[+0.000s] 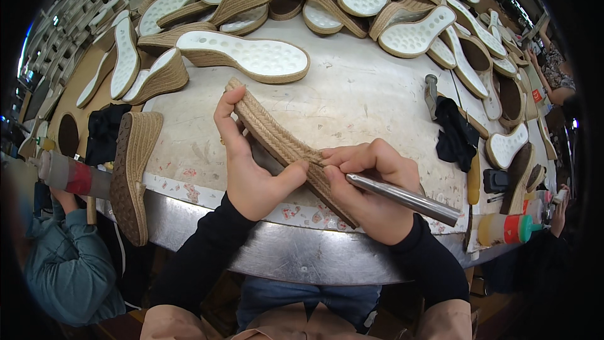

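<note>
While the pale-topped worktable (365,104) spreads out before you, its far side is heaped with espadrille wedge soles (242,0), many showing white, dimpled upper faces. To your left, a brown-bottomed wedge (135,173) rests on the table's front edge and seems to reach past the metal rim (314,258); a knock from your left sleeve (207,245) could send it to the floor.

Between your hands, raised over the near part of the table, is the jute-braided sole (267,123), held at a slant with its woven side turned up. Your left hand (248,170) is clasped around it, fingers toward the far end, thumb (292,176) pressing on the near part of the braid. Your right hand (384,195) is closed on a silver metal hand tool (406,199), its fingertips pinching close against the weave.

You can't see the tool's working tip from here, nor whether it has entered the braid. The risk, as I judge it, is a slip: if the sole twists in your left grip, or you push too hard, the tip could skid into that nearby thumb. Prying too deep might also snag or fray the jute strands.
</note>
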{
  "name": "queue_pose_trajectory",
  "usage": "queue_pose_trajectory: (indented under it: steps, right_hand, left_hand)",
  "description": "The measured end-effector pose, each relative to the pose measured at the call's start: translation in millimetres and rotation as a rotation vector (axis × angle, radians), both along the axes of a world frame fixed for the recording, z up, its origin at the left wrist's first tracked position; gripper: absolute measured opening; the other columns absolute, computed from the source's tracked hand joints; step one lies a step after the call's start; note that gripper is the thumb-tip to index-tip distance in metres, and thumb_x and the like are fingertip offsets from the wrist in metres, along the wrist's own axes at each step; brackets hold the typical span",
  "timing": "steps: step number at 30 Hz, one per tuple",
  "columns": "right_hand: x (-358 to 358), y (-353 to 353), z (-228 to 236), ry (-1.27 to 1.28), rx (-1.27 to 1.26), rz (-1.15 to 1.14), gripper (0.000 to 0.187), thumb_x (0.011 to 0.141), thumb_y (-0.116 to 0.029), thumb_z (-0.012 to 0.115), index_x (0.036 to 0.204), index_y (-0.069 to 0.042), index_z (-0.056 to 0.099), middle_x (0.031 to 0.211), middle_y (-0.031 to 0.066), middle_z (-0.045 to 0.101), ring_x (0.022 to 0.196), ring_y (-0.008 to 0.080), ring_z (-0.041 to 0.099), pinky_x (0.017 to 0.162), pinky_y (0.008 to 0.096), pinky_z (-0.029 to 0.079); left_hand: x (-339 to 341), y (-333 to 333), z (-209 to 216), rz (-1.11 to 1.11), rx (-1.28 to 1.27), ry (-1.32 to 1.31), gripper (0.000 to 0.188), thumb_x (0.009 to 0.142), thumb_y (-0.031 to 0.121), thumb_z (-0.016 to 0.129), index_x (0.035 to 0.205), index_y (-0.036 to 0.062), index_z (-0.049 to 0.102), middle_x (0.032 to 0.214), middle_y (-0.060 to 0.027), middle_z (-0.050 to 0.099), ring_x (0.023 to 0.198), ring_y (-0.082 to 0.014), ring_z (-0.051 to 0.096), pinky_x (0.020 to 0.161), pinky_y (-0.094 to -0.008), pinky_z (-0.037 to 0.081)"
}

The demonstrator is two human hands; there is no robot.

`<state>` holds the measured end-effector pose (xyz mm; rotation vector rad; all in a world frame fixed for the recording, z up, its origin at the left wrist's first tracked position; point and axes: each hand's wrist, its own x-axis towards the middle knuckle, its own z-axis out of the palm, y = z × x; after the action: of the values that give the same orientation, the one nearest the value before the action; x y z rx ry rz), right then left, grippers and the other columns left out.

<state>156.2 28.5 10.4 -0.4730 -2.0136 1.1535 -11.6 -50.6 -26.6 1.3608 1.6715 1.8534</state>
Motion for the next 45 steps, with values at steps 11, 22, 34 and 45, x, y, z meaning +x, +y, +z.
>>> queue_pose_trajectory:
  steps: [11,22,34,45]
  right_hand:
    - [-1,2,5,0.008,-0.155,-0.011,0.021,0.081,0.008,0.072,0.081,0.000,0.052,0.085,0.0150,0.071,0.092,0.0236,0.072,0.079,0.0311,0.058]
    - [-2,2,4,0.016,-0.144,0.008,0.022,0.081,0.009,0.071,0.080,0.000,0.051,0.083,0.0142,0.069,0.092,0.0235,0.072,0.081,0.0327,0.058]
    - [-2,1,3,-0.005,-0.154,0.013,0.021,0.080,0.010,0.070,0.079,0.000,0.052,0.082,0.0134,0.069,0.092,0.0230,0.071,0.081,0.0323,0.058]
    - [-3,4,10,-0.056,-0.208,-0.046,0.020,0.081,0.006,0.071,0.078,-0.002,0.052,0.084,0.0143,0.072,0.089,0.0177,0.071,0.074,0.0267,0.055]
  left_hand:
    - [1,0,1,-0.017,0.001,-0.045,0.105,0.064,0.005,0.075,0.147,0.0087,0.011,0.129,-0.0207,0.035,0.120,-0.0284,0.045,0.102,-0.0401,0.042]
    - [-2,0,-4,-0.026,0.027,-0.043,0.105,0.064,0.005,0.075,0.147,0.0087,0.011,0.131,-0.0208,0.034,0.122,-0.0286,0.043,0.105,-0.0403,0.039]
    - [2,0,2,-0.012,0.011,-0.038,0.102,0.065,0.003,0.072,0.147,0.0095,0.012,0.131,-0.0204,0.036,0.123,-0.0276,0.043,0.107,-0.0397,0.037]
    - [7,3,3,0.007,0.030,-0.103,0.100,0.065,0.004,0.071,0.146,0.0108,0.013,0.129,-0.0194,0.037,0.122,-0.0272,0.044,0.106,-0.0393,0.038]
